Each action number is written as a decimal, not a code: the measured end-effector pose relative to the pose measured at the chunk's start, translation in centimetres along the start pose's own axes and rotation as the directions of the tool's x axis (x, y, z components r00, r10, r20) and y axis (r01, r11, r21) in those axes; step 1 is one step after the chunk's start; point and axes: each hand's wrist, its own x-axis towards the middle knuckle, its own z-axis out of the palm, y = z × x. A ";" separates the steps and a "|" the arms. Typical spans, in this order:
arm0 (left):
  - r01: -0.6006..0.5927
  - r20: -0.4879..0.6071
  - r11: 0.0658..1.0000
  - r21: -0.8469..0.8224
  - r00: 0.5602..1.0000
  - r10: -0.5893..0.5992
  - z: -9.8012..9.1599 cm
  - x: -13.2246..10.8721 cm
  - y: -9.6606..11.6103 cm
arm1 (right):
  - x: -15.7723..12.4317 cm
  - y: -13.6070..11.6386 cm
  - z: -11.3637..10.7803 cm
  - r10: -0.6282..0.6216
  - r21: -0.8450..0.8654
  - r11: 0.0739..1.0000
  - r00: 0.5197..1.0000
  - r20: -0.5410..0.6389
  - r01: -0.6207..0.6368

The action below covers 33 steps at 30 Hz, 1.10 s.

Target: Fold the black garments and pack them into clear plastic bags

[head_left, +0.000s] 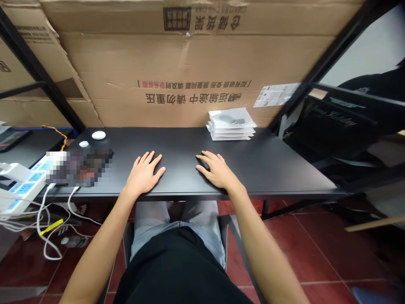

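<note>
My left hand (144,173) lies flat on the black table (177,169), palm down with its fingers spread. My right hand (215,169) rests the same way, some distance to the right, holding nothing. Beyond the right hand, at the table's back edge, is a stack of several flat, whitish translucent packets (231,124); a dark shape shows through the top one. Neither hand touches the packets. To the left of my left hand lie a white rounded object (98,135), a smaller white round piece (84,144) and a pixelated dark item (85,166).
A large cardboard sheet (177,59) with printed characters stands behind the table. At left is a white power strip (31,181) with white cables (41,223) hanging over the front edge. A plastic bottle (75,241) lies on the red tiled floor. A person in dark clothing (335,114) is at right.
</note>
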 end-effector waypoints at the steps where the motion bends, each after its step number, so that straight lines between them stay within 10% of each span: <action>1: 0.000 -0.001 1.000 0.000 1.000 0.000 0.0 0.0 0.0 | 0.0 0.0 0.0 0.000 0.000 1.000 1.000 0.000 0.000; 33: 0.002 0.004 1.000 -0.004 1.000 -0.002 0.1 0.0 -0.1 | 0.0 0.2 0.1 0.006 -0.008 1.000 1.000 0.005 -0.006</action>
